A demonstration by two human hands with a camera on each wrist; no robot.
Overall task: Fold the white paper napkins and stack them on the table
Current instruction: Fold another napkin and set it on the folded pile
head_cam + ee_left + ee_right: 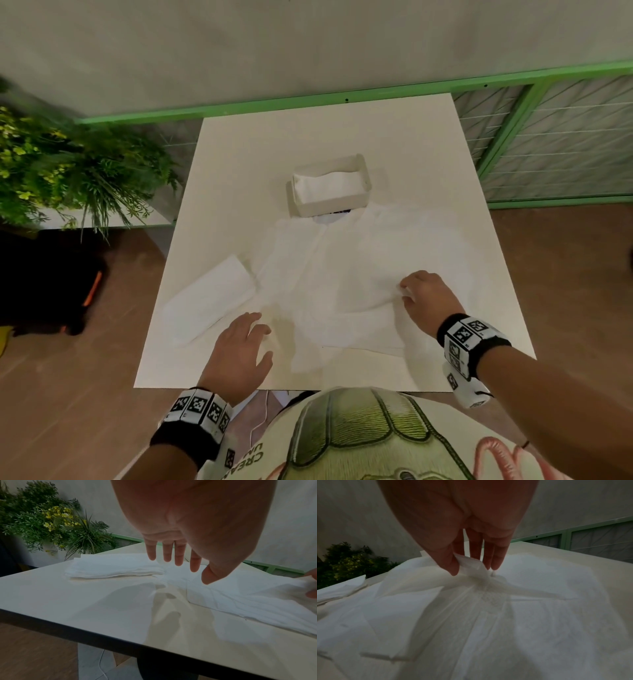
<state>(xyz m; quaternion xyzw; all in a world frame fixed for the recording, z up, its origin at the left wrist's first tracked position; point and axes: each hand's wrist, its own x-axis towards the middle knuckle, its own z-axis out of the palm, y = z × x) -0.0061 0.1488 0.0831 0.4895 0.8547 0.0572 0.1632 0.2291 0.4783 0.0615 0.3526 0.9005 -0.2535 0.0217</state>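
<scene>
Fingers (494,559) and thumb of the right hand (426,301) pinch a gathered bit of the top unfolded napkin (471,601), lifting it into a small peak above the sheets lying under it. Over the near left part of the table (479,308), the left hand (239,356) hovers with its fingers (178,555) spread and straight, holding nothing; its shadow falls on the bare tabletop below. Both wrists wear black bands carrying white blocks printed with square black-and-white coded markers. The loose spread napkins (342,274) overlap across the middle of the table, and their number cannot be told because the white sheets blend together. To the left of them, near the table's left edge, lies one stack of folded napkins (209,301), several layers thick. At the far middle stands one white napkin holder (330,186) with more napkins inside. On the person's shirt (359,442), at the near edge of the head view, a few upside-down letters show, seemingly "CREA", the rest cut off. Off the table's left side stands a leafy plant (56,524) with small yellow flowers, and a green railing (342,99) runs behind the far edge.
</scene>
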